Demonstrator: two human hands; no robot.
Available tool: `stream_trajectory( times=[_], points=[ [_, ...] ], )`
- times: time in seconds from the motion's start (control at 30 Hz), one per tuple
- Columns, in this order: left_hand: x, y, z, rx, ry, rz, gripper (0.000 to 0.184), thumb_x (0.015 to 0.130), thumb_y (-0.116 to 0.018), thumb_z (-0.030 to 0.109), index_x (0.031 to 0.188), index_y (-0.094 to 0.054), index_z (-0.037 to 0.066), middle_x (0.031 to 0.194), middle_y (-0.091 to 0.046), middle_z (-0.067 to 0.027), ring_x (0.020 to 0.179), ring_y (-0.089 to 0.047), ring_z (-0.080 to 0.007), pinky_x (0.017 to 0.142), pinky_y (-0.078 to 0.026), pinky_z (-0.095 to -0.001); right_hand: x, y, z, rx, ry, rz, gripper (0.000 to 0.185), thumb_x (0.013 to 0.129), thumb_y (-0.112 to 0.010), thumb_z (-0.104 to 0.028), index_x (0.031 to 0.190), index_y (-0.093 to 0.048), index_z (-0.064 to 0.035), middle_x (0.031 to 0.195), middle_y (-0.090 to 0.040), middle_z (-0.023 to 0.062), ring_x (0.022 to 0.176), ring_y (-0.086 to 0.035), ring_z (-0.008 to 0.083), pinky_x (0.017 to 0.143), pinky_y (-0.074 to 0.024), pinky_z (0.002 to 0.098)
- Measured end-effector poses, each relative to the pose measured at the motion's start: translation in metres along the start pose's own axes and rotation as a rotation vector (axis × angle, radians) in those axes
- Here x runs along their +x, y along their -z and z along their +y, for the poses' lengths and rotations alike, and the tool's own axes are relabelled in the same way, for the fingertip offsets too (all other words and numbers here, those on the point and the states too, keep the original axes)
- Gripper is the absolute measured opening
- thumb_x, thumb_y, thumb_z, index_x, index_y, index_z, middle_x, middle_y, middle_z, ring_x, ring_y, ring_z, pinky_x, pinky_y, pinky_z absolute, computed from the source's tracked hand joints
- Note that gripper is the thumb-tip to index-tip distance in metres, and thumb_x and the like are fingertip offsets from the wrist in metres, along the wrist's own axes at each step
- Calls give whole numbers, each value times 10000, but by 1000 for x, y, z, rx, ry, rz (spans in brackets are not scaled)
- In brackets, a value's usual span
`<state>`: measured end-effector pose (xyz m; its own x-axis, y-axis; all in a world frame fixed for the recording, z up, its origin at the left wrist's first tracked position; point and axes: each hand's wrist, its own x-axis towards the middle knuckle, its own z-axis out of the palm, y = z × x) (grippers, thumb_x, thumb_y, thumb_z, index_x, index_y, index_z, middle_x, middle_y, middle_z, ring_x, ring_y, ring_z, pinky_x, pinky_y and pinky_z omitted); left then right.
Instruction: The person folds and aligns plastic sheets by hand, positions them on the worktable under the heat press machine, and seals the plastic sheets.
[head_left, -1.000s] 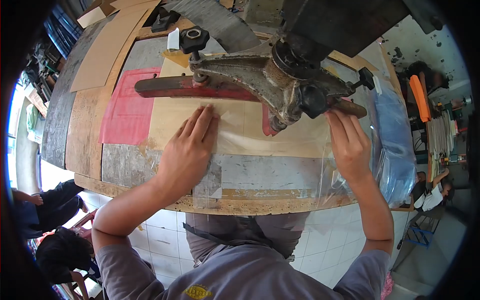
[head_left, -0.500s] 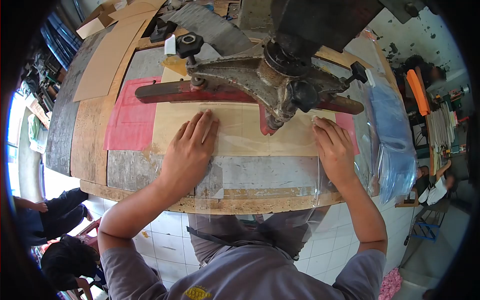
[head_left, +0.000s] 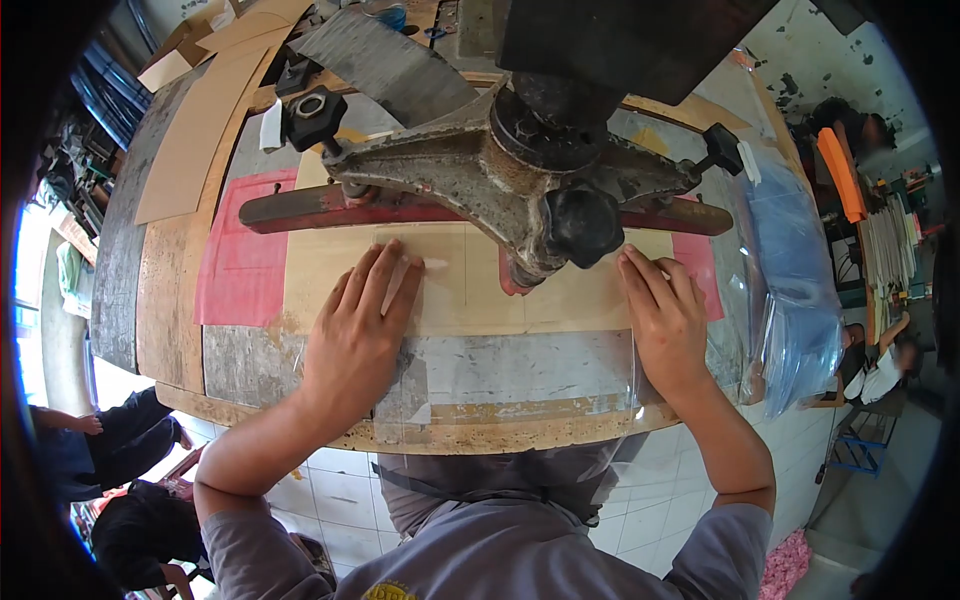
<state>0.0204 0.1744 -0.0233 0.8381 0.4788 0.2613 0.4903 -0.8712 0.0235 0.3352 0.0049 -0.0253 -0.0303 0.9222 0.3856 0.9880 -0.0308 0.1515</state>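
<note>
A clear plastic sheet lies over the tan sheet and hangs over the table's front edge. My left hand rests on it left of centre, its fingers somewhat spread. On the right, my right hand touches the plastic near its side edge, with the fingertips close together; what they hold, if anything, is too small to tell. Just beyond both hands lies a long red-sided metal bar, under a grey cast bracket with black knobs. Red sheets show at both ends of the tan one.
A stack of bluish clear plastic lies at the table's right. Brown cardboard lies along the left. The dark machine head overhangs the back. Other people are at the lower left and far right.
My right hand has moved inward from beside the bar's right end and now lies lower on the plastic. My left hand stays on the sheet. The camera view has shifted.
</note>
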Motion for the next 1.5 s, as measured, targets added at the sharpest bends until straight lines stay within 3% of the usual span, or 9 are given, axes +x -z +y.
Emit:
stream_trajectory(
  times=[0.63, 0.73, 1.13, 1.23, 1.5],
  points=[
    [-2, -2, -2, -32, -1, -39, 592, 887, -580, 60, 1468, -565, -50, 1539, -510, -260, 1422, -526, -415, 1152, -464, -494, 0, -2, 0, 28, -39, -12, 457, 811, -694, 10, 1267, -711, 39, 1357, -688, 93, 1106, -631, 279, 921, -550, 391],
    [1, -2, -1, -5, 15, 2, 589, 870, -587, 45, 1456, -590, -12, 1503, -562, -215, 1397, -559, -392, 1109, -507, -473, 1, 1, 0, 23, -26, -31, 471, 802, -685, 12, 1272, -707, 44, 1360, -686, 103, 1109, -631, 282, 922, -550, 389],
    [5, -3, -2, 9, 18, 38, 558, 865, -601, 45, 1419, -622, -14, 1475, -583, -203, 1380, -578, -375, 1100, -520, -460, 9, -3, 17, -9, 124, -38, 438, 806, -661, -30, 1226, -704, 86, 1318, -690, 143, 1102, -629, 276, 904, -548, 389],
    [4, -4, -4, -16, 5, 18, 565, 862, -580, 29, 1420, -598, -59, 1493, -541, -219, 1408, -535, -386, 1140, -485, -460, 14, -1, 22, 5, 161, -31, 415, 806, -658, -37, 1199, -707, 87, 1281, -695, 147, 1095, -628, 271, 894, -545, 381],
    [5, -6, -6, 19, 15, 72, 529, 876, -600, 57, 1400, -634, -13, 1459, -591, -184, 1370, -585, -356, 1092, -527, -444, 33, 17, 21, -25, 236, 46, 389, 798, -660, -47, 1161, -710, 82, 1214, -700, 149, 1062, -640, 274, 880, -566, 380]
  ],
)
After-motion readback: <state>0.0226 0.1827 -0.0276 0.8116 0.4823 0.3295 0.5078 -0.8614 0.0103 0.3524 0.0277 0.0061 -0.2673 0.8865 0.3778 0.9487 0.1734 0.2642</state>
